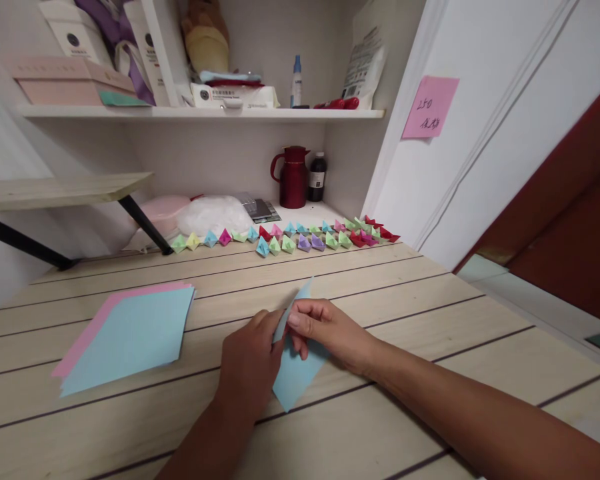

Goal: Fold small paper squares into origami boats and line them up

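A light blue sheet of paper [294, 377] is folded and held just above the wooden table [405, 293]. My left hand [247, 367] pinches its left side with closed fingers. My right hand [325, 330] pinches the fold from the right, thumb and fingers pressed on the paper. One corner of the sheet sticks up past my fingers, another points toward me.
A stack of blue and pink paper sheets [127, 333] lies to the left. A row of several small coloured folded paper boats [285, 237] lines the far table edge. Behind stand a red jug [293, 177], a dark bottle [317, 177] and a shelf [200, 112] with boxes. A pink sticky note [430, 107] hangs on the wall.
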Available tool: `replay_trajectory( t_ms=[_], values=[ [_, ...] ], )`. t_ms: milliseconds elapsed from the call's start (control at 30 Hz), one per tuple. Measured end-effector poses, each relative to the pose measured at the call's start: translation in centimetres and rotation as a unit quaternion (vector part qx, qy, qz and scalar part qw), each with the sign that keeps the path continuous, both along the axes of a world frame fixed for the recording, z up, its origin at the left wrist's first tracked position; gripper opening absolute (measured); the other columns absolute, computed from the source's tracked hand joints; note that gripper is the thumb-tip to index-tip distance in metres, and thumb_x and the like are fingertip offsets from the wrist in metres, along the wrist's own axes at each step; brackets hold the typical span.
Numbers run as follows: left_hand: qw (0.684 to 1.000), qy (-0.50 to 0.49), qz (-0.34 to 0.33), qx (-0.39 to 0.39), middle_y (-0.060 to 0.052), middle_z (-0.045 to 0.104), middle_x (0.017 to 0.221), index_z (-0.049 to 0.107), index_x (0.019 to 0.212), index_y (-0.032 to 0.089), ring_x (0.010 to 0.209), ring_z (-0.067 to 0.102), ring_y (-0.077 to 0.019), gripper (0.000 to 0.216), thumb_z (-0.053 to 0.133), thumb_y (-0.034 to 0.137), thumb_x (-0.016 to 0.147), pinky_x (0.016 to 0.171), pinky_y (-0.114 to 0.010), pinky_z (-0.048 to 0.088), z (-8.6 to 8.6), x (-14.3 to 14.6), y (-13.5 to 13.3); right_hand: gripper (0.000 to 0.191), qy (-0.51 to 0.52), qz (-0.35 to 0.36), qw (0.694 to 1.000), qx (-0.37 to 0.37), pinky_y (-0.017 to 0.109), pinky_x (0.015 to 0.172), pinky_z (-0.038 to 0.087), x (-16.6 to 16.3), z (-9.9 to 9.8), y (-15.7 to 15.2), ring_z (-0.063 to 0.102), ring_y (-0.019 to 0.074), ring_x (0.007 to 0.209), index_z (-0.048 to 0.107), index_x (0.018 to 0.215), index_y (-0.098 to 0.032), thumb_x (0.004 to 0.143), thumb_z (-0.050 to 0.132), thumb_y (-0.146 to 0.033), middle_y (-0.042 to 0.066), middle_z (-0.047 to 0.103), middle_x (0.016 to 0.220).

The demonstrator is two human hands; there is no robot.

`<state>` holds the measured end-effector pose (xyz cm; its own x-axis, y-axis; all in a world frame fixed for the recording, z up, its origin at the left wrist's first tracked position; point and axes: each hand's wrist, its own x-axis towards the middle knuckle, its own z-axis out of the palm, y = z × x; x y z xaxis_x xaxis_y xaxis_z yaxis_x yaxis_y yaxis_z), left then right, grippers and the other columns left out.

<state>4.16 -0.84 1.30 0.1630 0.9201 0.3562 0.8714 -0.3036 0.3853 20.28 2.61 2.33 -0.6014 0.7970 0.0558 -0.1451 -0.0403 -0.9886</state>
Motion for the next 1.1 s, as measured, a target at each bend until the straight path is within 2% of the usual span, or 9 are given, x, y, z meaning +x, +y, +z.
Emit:
replay_trajectory(
  t_ms=[333, 467, 533, 633, 733, 800, 900, 1000, 1100],
  values=[
    [1.000, -0.002, 0.007, -0.020, -0.001, 0.067, 0.084, 0.066, 0.092, 0.025, 0.078, 0.063, -0.0181, 0.025, 0.042, 0.020, 0.090, 0.064, -0.027, 0.036, 0.2, 0.1, -0.1, 0.035, -0.006, -0.009, 0.999, -0.031, 0.020, 0.049, 0.043, -0.4, -0.1, 0.0, 0.051, 0.0074, 0.047, 0.060, 0.073, -0.015, 0.073, 0.075, -0.046, -0.003, 0.058, 0.056],
    [0.990, -0.127, 0.026, -0.049, -0.003, 0.070, 0.083, 0.070, 0.089, 0.022, 0.079, 0.064, -0.0204, 0.022, 0.048, 0.023, 0.087, 0.069, -0.029, 0.040, 0.4, 0.3, 0.2, 0.031, -0.023, -0.022, 0.999, 0.011, 0.023, 0.053, 0.043, 0.0, 0.2, 0.1, 0.052, 0.0087, 0.051, 0.062, 0.078, -0.015, 0.076, 0.073, -0.044, -0.001, 0.059, 0.062],
    [0.961, -0.244, 0.088, -0.091, -0.005, 0.071, 0.077, 0.071, 0.081, 0.018, 0.075, 0.064, -0.0222, 0.021, 0.056, 0.032, 0.083, 0.067, -0.030, 0.043, 0.6, 0.2, 0.6, 0.027, -0.026, -0.088, 0.994, 0.066, 0.024, 0.058, 0.043, 0.6, 0.5, 0.6, 0.053, 0.0097, 0.058, 0.065, 0.086, -0.016, 0.079, 0.070, -0.041, -0.001, 0.060, 0.069],
    [0.878, -0.415, 0.192, -0.138, -0.008, 0.072, 0.075, 0.070, 0.080, 0.014, 0.068, 0.064, -0.0236, 0.032, 0.068, 0.045, 0.073, 0.059, -0.030, 0.046, 0.9, -0.5, 1.1, 0.025, -0.027, -0.214, 0.970, 0.110, 0.026, 0.067, 0.044, 2.0, 1.0, 1.6, 0.055, 0.0116, 0.068, 0.064, 0.100, -0.020, 0.082, 0.067, -0.038, -0.001, 0.059, 0.078],
    [0.801, -0.546, 0.207, -0.134, -0.009, 0.074, 0.092, 0.069, 0.098, 0.015, 0.073, 0.066, -0.0230, 0.043, 0.073, 0.047, 0.068, 0.060, -0.030, 0.049, 0.9, -1.2, 1.4, 0.030, -0.028, -0.251, 0.964, 0.081, 0.029, 0.071, 0.045, 3.1, 1.1, 2.5, 0.057, 0.0143, 0.078, 0.061, 0.108, -0.023, 0.085, 0.063, -0.042, 0.001, 0.060, 0.090],
    [0.770, -0.592, 0.192, -0.141, -0.010, 0.074, 0.099, 0.067, 0.106, 0.017, 0.078, 0.068, -0.0229, 0.050, 0.075, 0.047, 0.067, 0.062, -0.030, 0.050, 0.9, -1.5, 1.5, 0.034, -0.033, -0.243, 0.968, 0.057, 0.029, 0.072, 0.046, 3.3, 1.2, 2.6, 0.057, 0.0163, 0.085, 0.059, 0.113, -0.025, 0.086, 0.061, -0.047, 0.002, 0.060, 0.097],
    [0.758, -0.605, 0.190, -0.149, -0.011, 0.073, 0.102, 0.068, 0.106, 0.017, 0.082, 0.069, -0.0239, 0.053, 0.077, 0.047, 0.065, 0.062, -0.029, 0.052, 0.8, -1.5, 1.5, 0.042, -0.043, -0.206, 0.977, 0.025, 0.029, 0.069, 0.047, 2.9, 1.2, 2.1, 0.057, 0.0169, 0.086, 0.055, 0.119, -0.028, 0.085, 0.060, -0.052, 0.002, 0.059, 0.098],
    [0.771, -0.590, 0.191, -0.146, -0.011, 0.074, 0.100, 0.068, 0.106, 0.017, 0.084, 0.069, -0.0255, 0.052, 0.077, 0.049, 0.066, 0.063, -0.030, 0.052, 0.9, -1.3, 1.4, 0.053, -0.040, -0.153, 0.987, -0.022, 0.028, 0.062, 0.048, 2.3, 1.2, 1.5, 0.058, 0.0157, 0.075, 0.051, 0.123, -0.028, 0.077, 0.071, -0.046, 0.001, 0.060, 0.089],
    [0.776, -0.592, 0.147, -0.160, -0.010, 0.074, 0.099, 0.067, 0.111, 0.018, 0.087, 0.069, -0.0262, 0.053, 0.075, 0.050, 0.069, 0.068, -0.032, 0.054, 1.1, -1.2, 1.2, 0.048, -0.039, -0.167, 0.983, -0.057, 0.027, 0.058, 0.046, 1.9, 0.9, 1.5, 0.057, 0.0144, 0.068, 0.057, 0.109, -0.022, 0.068, 0.080, -0.036, 0.001, 0.062, 0.082]
  ],
)
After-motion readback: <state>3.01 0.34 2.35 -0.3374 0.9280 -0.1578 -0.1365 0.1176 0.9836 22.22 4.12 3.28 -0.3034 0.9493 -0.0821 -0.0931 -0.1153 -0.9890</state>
